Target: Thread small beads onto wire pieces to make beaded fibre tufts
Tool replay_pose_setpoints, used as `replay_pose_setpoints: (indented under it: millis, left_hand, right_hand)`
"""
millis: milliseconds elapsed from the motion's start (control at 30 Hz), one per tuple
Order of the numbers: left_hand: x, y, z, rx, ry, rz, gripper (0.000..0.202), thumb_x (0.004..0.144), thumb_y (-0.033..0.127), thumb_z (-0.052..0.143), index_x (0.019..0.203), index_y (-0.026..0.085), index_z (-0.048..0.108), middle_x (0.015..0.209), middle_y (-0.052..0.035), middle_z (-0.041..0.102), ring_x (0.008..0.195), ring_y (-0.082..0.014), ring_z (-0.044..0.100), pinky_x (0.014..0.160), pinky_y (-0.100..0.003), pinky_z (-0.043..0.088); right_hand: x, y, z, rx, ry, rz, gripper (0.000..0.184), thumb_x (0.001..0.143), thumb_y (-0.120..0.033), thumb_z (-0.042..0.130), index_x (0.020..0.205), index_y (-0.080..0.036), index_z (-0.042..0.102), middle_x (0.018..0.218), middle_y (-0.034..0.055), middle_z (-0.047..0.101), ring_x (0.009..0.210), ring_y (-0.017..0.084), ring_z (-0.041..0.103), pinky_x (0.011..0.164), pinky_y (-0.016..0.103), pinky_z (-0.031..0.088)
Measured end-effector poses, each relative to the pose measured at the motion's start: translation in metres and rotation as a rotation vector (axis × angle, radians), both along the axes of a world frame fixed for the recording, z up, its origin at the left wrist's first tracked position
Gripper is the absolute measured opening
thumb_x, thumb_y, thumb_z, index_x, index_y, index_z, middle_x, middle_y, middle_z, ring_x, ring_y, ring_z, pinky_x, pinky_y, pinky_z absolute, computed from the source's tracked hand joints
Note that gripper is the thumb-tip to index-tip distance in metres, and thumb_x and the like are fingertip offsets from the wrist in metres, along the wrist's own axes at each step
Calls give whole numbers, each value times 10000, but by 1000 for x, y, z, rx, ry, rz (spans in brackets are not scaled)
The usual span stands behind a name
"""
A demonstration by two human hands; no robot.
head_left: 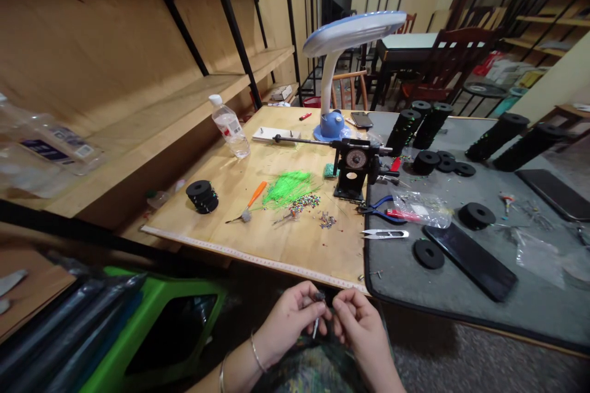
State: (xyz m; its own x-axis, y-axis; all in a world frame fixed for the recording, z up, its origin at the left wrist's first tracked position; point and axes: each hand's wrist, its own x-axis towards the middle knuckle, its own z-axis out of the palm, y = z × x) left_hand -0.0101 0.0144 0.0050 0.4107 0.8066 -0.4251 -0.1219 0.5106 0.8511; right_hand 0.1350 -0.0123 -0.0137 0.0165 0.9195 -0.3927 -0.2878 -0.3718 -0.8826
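Fingertips [311, 306] of the left hand [290, 319] and those of the right hand [362, 326] are drawn together in a pinch around a small dark piece [319, 296], held low in front of the body, just below the near edge of the table. It is too small to tell what the piece is. A thin pale sliver [316, 326] hangs down from between the two hands. Two slim metal bangles [255, 353] circle the left wrist.

Just beyond the hands runs a white measuring tape [258, 258], laid along the near edge of a pale wooden board [276, 239]. To the right of the board lies a grey felt mat [405, 285]. Near the seam between them are a pair of silver thread snips [385, 234], a flat black disc [428, 254] and a black slab-shaped phone [474, 261].

Further out, blue-handled pliers [380, 209] lie beside a crumpled clear plastic bag [421, 207]. On the board sit a scatter of mixed-colour beads [306, 202], a bundle of bright green filaments [288, 187], an orange-handled tool [251, 201] and a black spool [201, 195].

Behind these stands a black hand-crank winding device [354, 169] with a long metal spindle. A clear plastic water bottle [229, 126] and a blue-and-white desk lamp [341, 43] stand at the far edge. A green plastic stool [157, 319] stands at lower left, beside the person.
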Motion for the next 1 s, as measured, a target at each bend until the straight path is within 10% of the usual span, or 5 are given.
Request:
replay_pose_setpoints:
  millis: [667, 1000]
  left_hand:
    - [7, -4, -1, 51, 16, 6, 342, 734, 430, 715, 713, 155, 513, 559, 7, 600, 514, -95, 524, 496, -204, 351]
    - [13, -4, -4, -165, -110, 182, 361, 655, 404, 775, 739, 147, 536, 640, 34, 539, 531, -76, 495, 509, -211, 329]
  right_hand:
    - [-4, 3, 0, 30, -27, -2, 497, 635, -631, 729, 692, -162, 574, 394, -53, 507, 346, 78, 407, 376, 181, 284]
    - [-8, -9, -8, 149, -151, 11, 430, 763, -594, 635, 700, -178, 544, 494, -35, 529, 402, 84, 403, 406, 192, 303]
